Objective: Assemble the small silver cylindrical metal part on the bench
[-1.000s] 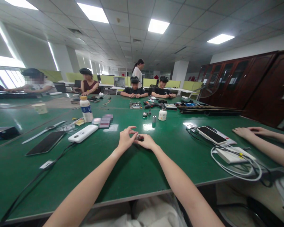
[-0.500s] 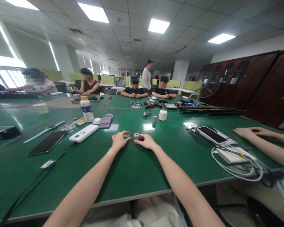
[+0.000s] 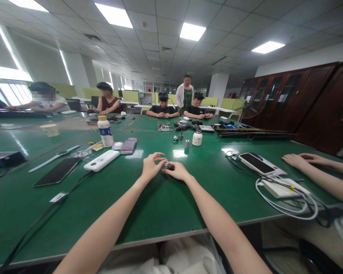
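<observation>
A small silvery metal cylinder stands upright on the green table in front of me. My right hand is closed around its right side, thumb near its base and fingers curled behind it. My left hand is at the cylinder's top from the left, fingers stretched out and apart, with one fingertip at or just over the rim. Whether it touches the rim I cannot tell. Farther back stands a second grey metal cylinder, beside a squat white jar. Small metal parts lie left of these.
On the left are a white power bank, a dark tablet and a bottle. A phone and a white box with cables lie right, near a neighbour's hands. Several people sit or stand across the table.
My left hand has moved right and up to the cylinder's top, partly covering it. My right hand keeps its hold. The standing person in the background has turned and shifted right.
</observation>
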